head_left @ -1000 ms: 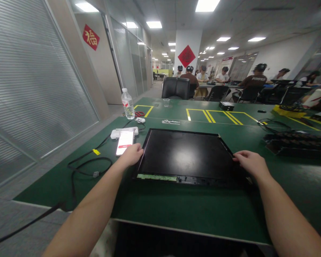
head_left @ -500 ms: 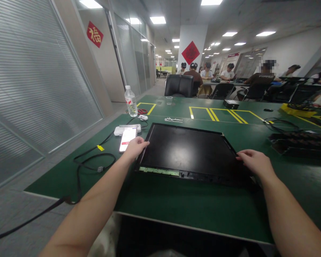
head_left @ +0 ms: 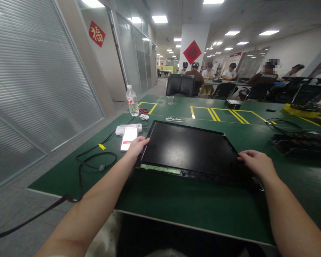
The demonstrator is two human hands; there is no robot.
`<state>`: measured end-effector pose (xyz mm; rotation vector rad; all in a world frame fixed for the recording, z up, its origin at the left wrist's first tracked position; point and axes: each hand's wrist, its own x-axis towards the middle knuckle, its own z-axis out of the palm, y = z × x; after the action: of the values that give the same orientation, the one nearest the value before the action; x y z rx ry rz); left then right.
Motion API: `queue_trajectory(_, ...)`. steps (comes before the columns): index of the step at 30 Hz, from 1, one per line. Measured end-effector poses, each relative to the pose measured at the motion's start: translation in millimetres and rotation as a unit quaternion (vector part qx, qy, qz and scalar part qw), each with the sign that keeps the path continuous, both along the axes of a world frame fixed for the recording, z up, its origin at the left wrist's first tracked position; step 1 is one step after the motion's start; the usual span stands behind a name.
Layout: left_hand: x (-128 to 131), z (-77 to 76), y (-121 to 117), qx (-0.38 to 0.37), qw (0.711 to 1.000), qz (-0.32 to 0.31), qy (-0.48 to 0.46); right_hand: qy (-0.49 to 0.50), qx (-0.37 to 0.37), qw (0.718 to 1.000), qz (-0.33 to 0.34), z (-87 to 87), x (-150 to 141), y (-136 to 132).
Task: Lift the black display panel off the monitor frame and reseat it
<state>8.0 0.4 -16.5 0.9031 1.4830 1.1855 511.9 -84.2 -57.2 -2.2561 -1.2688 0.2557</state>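
Note:
A black display panel [head_left: 188, 148] lies face up over the green table, with a green circuit strip [head_left: 160, 169] along its near edge. At its left edge, my left hand [head_left: 137, 145] is closed, thumb and fingers gripping the frame. My right hand [head_left: 258, 163] pinches the panel's right edge between thumb and fingers. The undersides of both grips are hidden. Just beyond my left hand lies a lit phone [head_left: 128, 137], partly leaning over a white power strip [head_left: 120, 129].
A water bottle [head_left: 132, 101] and red-handled scissors [head_left: 143, 111] stand near the back left. A black cable [head_left: 96, 157] loops across the left side. Dark long parts [head_left: 299, 144] lie at the right. A clear cup [head_left: 170, 100] and black box [head_left: 232, 104] are farther back. People sit beyond.
The view has shifted slightly. The panel's far left corner appears a little higher; both hands keep their grip on its edges.

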Motion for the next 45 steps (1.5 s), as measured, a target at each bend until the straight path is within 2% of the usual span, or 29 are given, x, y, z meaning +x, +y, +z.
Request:
queue_trajectory(7,-3,-2.6,2,-0.027,0.995,-0.032,-0.092,-0.005,0.003,1.000,0.000,-1.0,2,1)
queue_trajectory(12,-4,-6.8,7,-0.031,0.990,-0.050,-0.129,0.008,-0.011,1.000,-0.006,5.3,-4,-1)
queue_trajectory(16,-3,-7.5,8,-0.012,0.994,-0.029,-0.108,0.014,-0.018,1.000,-0.015,8.9,-7,-2)
queue_trajectory(25,2,3.5,-3,-0.031,0.989,-0.057,-0.135,-0.003,-0.009,1.000,-0.011,6.9,-6,-1)
queue_trajectory(32,-2,0.2,-2,-0.021,0.994,-0.064,-0.088,0.011,-0.008,1.000,-0.012,7.4,-8,-2)
queue_trajectory(38,-2,3.5,-5,-0.018,0.994,-0.085,-0.061,0.009,-0.009,1.000,-0.016,6.8,-7,-1)
queue_trajectory(45,-1,5.1,-7,0.000,0.996,-0.081,-0.042,0.013,0.009,1.000,-0.015,5.3,-8,-1)
